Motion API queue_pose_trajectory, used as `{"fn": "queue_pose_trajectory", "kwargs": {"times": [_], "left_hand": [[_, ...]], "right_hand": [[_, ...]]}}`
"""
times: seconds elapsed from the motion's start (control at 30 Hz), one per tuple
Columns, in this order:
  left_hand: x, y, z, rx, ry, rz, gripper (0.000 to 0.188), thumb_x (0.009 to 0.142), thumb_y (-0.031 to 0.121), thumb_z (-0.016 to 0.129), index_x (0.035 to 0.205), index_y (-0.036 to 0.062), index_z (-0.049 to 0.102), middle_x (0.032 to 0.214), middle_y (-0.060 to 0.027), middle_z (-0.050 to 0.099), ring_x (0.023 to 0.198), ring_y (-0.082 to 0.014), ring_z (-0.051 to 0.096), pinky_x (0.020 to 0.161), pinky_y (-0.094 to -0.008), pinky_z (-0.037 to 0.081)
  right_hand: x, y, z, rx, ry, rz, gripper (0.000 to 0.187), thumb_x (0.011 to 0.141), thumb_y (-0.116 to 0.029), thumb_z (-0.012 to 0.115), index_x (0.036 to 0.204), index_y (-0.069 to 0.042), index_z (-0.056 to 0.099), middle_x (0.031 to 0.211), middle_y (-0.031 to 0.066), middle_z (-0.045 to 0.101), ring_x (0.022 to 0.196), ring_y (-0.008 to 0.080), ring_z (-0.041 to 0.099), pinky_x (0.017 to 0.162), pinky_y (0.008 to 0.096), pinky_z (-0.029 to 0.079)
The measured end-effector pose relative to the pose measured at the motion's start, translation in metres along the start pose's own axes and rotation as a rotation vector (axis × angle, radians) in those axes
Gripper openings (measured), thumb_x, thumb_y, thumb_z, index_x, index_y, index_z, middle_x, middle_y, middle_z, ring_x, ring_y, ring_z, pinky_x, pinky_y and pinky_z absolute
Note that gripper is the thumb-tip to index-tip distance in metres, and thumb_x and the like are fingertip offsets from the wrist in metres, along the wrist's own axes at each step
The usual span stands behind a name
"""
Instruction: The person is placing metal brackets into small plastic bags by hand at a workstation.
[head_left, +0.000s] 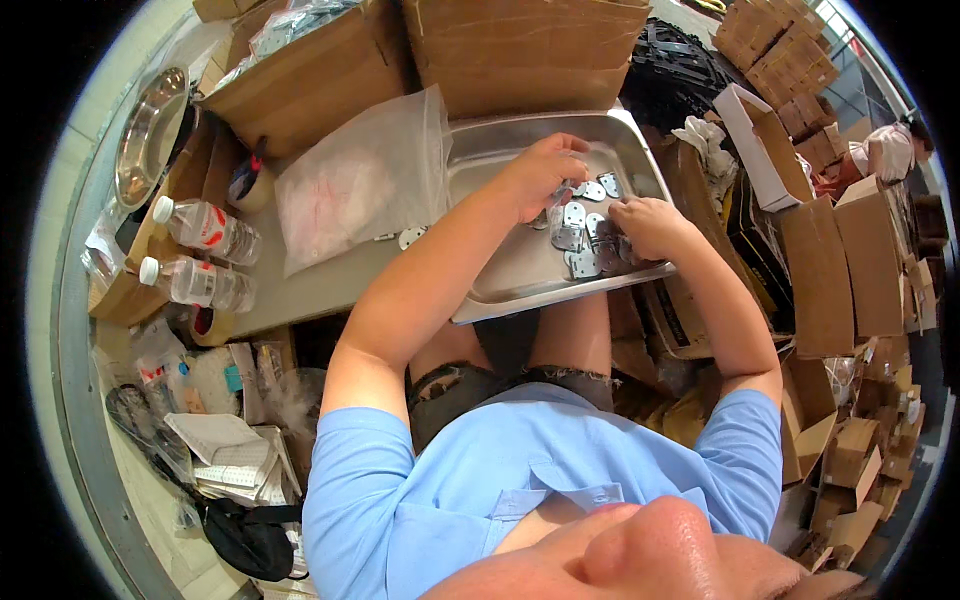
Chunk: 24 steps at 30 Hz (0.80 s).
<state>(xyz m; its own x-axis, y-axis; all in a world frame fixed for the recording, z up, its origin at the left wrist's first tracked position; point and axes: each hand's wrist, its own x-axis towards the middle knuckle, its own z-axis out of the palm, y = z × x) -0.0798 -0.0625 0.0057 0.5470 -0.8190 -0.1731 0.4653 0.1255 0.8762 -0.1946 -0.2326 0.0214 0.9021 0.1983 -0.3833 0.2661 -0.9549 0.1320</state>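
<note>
A shallow steel tray (500,160) lies on the table in front of me. Several small flat metal plates (580,235) with holes are spread over its right half. My left hand (545,170) reaches into the tray, fingers curled down, fingertips pinching one plate at the top of the pile. My right hand (648,225) rests on the plates at the tray's right edge, fingers bent over them. One loose metal plate (411,237) lies on the table just left of the tray.
A clear plastic bag (355,185) lies left of the tray. Two water bottles (200,255) and a tape roll (250,185) sit at the left. Cardboard boxes (520,45) stand behind the tray, and more boxes (840,270) crowd the right. Another person (890,150) is at the far right.
</note>
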Motion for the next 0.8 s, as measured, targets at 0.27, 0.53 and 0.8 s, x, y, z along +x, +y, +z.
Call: {"fn": "queue_pose_trajectory", "kwargs": {"times": [0.27, 0.53, 0.8], "left_hand": [[0.0, 0.002, 0.001, 0.044, 0.03, -0.031, 0.045, 0.071, 0.001, 0.061, 0.113, 0.0068, 0.048, 0.087, -0.0025, 0.055, 0.074, -0.0113, 0.054, 0.059, -0.0254, 0.043], [0.0, -0.001, -0.002, 0.034, 0.026, -0.052, 0.044, 0.07, 0.001, 0.062, 0.111, 0.0092, 0.051, 0.094, -0.0026, 0.053, 0.083, -0.0119, 0.052, 0.061, -0.0258, 0.043], [-0.006, 0.003, 0.006, 0.165, -0.031, -0.063, 0.051, 0.068, 0.0, 0.066, 0.116, 0.0078, 0.049, 0.093, -0.0033, 0.051, 0.082, -0.0125, 0.052, 0.065, -0.0254, 0.044]], "right_hand": [[0.007, 0.003, -0.014, 0.323, -0.013, -0.022, 0.056, 0.057, -0.004, 0.076, 0.109, -0.013, 0.056, 0.093, 0.0118, 0.065, 0.092, 0.0328, 0.061, 0.078, 0.0409, 0.048], [0.016, 0.005, -0.011, 0.308, -0.028, -0.165, 0.059, 0.053, -0.005, 0.076, 0.108, -0.012, 0.057, 0.105, 0.0113, 0.058, 0.102, 0.031, 0.056, 0.082, 0.0401, 0.047], [0.001, 0.005, -0.011, 0.192, 0.003, -0.056, 0.039, 0.057, -0.01, 0.076, 0.095, -0.007, 0.064, 0.099, 0.0116, 0.063, 0.097, 0.0299, 0.059, 0.083, 0.0398, 0.047]]}}
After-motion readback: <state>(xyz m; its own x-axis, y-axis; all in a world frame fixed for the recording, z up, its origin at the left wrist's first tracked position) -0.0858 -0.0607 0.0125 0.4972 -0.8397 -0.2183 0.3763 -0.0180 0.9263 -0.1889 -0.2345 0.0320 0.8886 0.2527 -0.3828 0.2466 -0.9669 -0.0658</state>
